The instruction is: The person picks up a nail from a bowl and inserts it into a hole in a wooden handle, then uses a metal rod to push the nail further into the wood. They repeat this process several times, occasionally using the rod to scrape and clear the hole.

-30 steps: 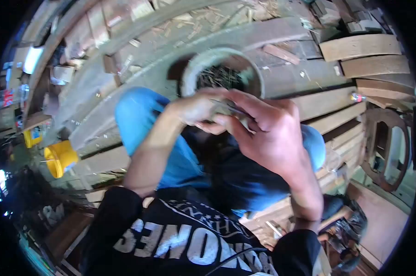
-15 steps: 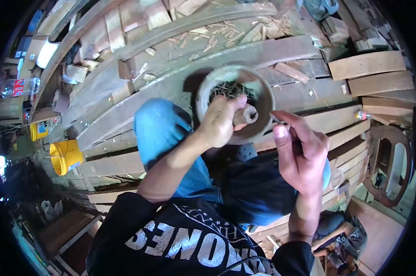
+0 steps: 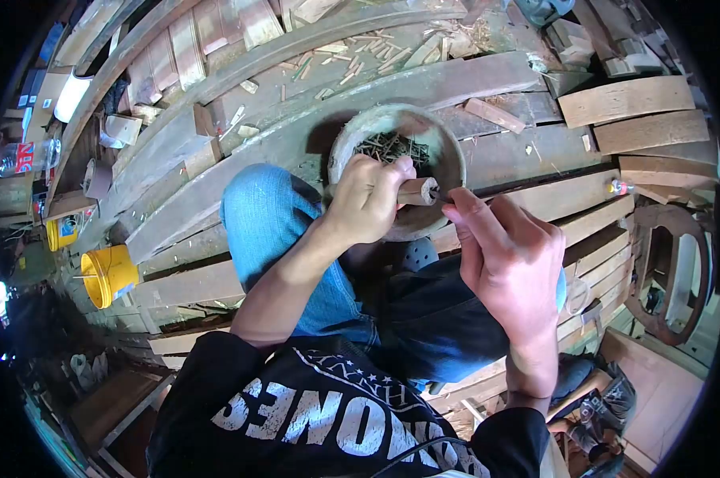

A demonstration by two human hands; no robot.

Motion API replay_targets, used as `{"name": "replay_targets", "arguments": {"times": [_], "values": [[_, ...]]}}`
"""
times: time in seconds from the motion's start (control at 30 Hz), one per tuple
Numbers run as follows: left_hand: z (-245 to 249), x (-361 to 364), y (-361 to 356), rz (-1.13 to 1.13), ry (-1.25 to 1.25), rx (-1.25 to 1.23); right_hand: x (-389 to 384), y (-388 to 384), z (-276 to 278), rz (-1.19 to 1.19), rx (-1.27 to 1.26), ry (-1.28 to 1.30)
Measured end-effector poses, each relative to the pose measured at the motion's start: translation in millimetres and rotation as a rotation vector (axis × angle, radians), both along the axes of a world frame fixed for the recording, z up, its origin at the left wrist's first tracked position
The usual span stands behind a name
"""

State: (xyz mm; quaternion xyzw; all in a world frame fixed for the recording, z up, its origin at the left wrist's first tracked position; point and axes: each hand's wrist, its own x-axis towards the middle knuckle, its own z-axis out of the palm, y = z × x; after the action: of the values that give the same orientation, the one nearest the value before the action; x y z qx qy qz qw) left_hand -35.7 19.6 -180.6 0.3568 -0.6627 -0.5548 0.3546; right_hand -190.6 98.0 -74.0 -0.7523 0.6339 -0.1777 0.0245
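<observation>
Over the round, pale-rimmed bowl of dark, thin nail-like pieces (image 3: pixel 340 153), the left hand (image 3: pixel 366 199) is gripping a short brown wooden cylinder with a hole in its end (image 3: pixel 416 192). Just right of it, the right hand (image 3: pixel 510 259) is pinching a small dark piece (image 3: pixel 445 199) at that hole, fingertips closed together.

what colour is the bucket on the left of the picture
The bucket is bright yellow; it shows best in the head view.
</observation>
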Motion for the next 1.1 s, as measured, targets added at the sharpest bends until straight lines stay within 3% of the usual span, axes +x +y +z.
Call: {"name": "replay_targets", "arguments": {"times": [0.13, 0.2, 0.33, 0.37, 0.43, 0.47, 0.5, 0.6, 0.73, 0.97, 1.03, 1.1], "values": [[-13.0, -1.2, -4.3, -0.022, -0.148, -0.246, -5.3, -4.5, 1.9, 0.042, 0.084, 0.204], [-16.1, -7.0, -3.8, -0.004, -0.294, -0.363, -11.4, -9.5, -5.8, -0.013, 0.081, 0.162], [-13.7, -18.8, -16.3, 0.075, -0.293, -0.236, -23.0, -23.6, -30.0, -0.174, -0.08, 0.221], [-21.9, -13.9, -15.6, -0.084, -0.287, -0.501, -28.7, -29.1, -30.2, -0.263, -0.137, 0.278], [-28.4, -8.7, -0.6, -0.205, -0.256, -0.237, -65.5, -41.0, -4.4, -0.454, -0.327, 0.249], [-26.7, -10.0, 2.6, -0.102, -0.169, -0.105, -66.5, -39.7, 8.5, -0.569, -0.299, 0.069], [-23.1, -5.4, -3.9, -0.146, -0.166, 0.002, -60.5, -36.3, 18.6, -0.597, -0.195, 0.004], [-34.1, -4.4, -17.0, -0.13, 0.04, 0.077, -35.0, -27.3, 11.3, -0.24, -0.1, -0.238], [-14.5, -2.4, -15.1, -0.075, 0.09, 0.251, -3.6, -21.3, 7.6, -0.15, 0.013, -0.342], [-14.1, -1.3, -16.8, -0.104, 0.024, 0.179, 5.6, -20.8, -4.5, -0.071, 0.006, -0.393], [-17.8, -1.5, -17.5, -0.11, 0.105, 0.234, 4.5, -10.5, 3.9, -0.126, 0.335, -1.148], [-33.6, -2.6, -16.7, -0.072, 0.144, 0.349, 0.2, 4.7, 18.9, -0.025, 0.341, -1.507]]}}
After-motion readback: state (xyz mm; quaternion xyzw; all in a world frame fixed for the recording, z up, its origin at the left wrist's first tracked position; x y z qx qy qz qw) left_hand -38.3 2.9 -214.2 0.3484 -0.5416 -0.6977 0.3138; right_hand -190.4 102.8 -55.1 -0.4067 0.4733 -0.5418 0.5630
